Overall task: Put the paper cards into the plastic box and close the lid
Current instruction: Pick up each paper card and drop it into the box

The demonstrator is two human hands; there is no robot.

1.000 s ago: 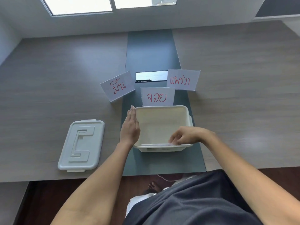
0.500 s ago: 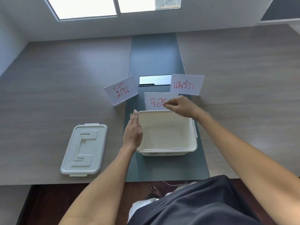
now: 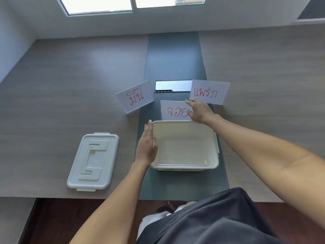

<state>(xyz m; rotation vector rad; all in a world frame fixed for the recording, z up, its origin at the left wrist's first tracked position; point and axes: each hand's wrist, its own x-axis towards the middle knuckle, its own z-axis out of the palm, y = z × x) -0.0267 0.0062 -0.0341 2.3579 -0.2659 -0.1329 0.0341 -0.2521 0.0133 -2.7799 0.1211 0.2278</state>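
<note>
Cream plastic is what the box is made of, and it's parked open on the dark green strip that runs down the middle of the grey wood-grain table. Nothing much can be made out inside it, apart from a thin pale sliver along the near wall that can't be identified.

Three white paper cards with red handwriting are stood up just past the box's far rim. The left card is angled and sits half on the wood, half on the strip. The middle card is right behind the box, pretty much touching the far rim. The right card is set a bit further back, overlapping the end of a black slotted panel in the table.

The left hand is held flat, fingers straight and pressed together, laid against the box's left wall. The right hand is reached over the far rim to the middle card's right edge, with fingers loosely spread; the card's upper right corner is covered by them, but whether it's actually pinched can't be told.

The lid is lying flat on the table, well left of the box, top side up with its raised pattern showing.
</note>
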